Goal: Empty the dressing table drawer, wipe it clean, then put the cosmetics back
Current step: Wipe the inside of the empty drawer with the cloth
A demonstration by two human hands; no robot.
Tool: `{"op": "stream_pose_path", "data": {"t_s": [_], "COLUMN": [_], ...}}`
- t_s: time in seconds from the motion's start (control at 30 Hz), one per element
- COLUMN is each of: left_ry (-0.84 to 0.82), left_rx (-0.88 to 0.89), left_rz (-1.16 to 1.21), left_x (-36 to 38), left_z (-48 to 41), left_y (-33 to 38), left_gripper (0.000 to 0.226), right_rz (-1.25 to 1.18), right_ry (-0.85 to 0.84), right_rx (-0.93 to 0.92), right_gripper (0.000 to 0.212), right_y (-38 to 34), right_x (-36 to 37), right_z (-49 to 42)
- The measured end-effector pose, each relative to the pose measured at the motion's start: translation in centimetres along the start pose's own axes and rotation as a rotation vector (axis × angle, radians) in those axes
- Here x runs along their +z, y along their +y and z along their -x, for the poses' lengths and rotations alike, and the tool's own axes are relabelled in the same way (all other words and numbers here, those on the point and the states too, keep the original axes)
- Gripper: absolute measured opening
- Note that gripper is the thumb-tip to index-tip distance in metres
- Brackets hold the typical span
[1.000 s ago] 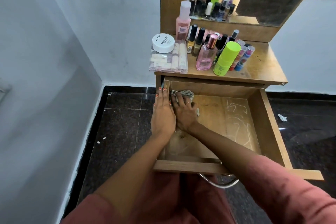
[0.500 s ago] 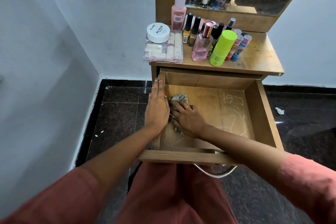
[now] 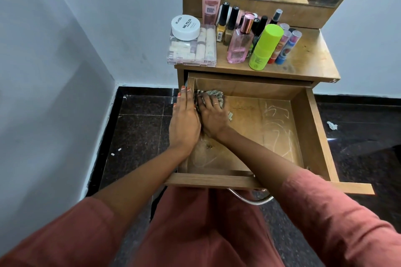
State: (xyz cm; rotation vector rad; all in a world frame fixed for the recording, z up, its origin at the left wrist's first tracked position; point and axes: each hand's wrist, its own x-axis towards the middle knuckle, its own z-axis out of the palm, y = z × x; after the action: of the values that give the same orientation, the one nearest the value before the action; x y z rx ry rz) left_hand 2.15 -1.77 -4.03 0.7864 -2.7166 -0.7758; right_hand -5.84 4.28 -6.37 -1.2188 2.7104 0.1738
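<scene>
Right hand presses the cloth with flat fingers; left hand, fingers straight, steadies the drawer. The white streaks right of the fingers may get missed, since the cloth hugs the corner.

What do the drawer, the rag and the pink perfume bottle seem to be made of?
Drawer: wood or wood-look board, matt brown, grain lines visible. Rag: soft patterned cloth, crumpled under the right hand. Pink perfume bottle: probably glass, clear and glossy; its rose-gold cap looks metallic.
</scene>
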Motion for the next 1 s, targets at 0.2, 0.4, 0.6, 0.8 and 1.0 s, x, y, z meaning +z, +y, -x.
{"op": "stream_pose_path", "data": {"t_s": [0.2, 0.4, 0.6, 0.8, 1.0], "left_ry": [0.007, -0.004, 0.0, -0.002, 0.01], "left_rx": [0.001, 0.007, 0.006, -0.002, 0.003], "left_rz": [-0.002, 0.016, 0.009, 0.031, 0.033], "left_x": [0.0, -0.1, -0.1, -0.1, 0.1], "left_z": [-0.1, -0.1, 0.1, 0.1, -0.1], "left_y": [0.1, 0.0, 0.1, 0.1, 0.0], "left_gripper": [0.051, 0.05, 0.05, 0.051, 0.05], "right_rz": [-0.034, -0.105, -0.216, -0.297, -0.284], "right_ry": [0.013, -0.042, -0.076, -0.068, -0.085], "right_rx": [-0.007, 0.117, 0.331, 0.43, 0.307], "right_gripper": [0.056, 0.056, 0.057, 0.055, 0.055], "right_y": [1.6, 7.9, 14.1, 13.3, 7.6], "right_x": [0.4, 0.5, 0.3, 0.2, -0.4], "right_z": [0.4, 3.2, 6.2, 6.1, 3.9]}}
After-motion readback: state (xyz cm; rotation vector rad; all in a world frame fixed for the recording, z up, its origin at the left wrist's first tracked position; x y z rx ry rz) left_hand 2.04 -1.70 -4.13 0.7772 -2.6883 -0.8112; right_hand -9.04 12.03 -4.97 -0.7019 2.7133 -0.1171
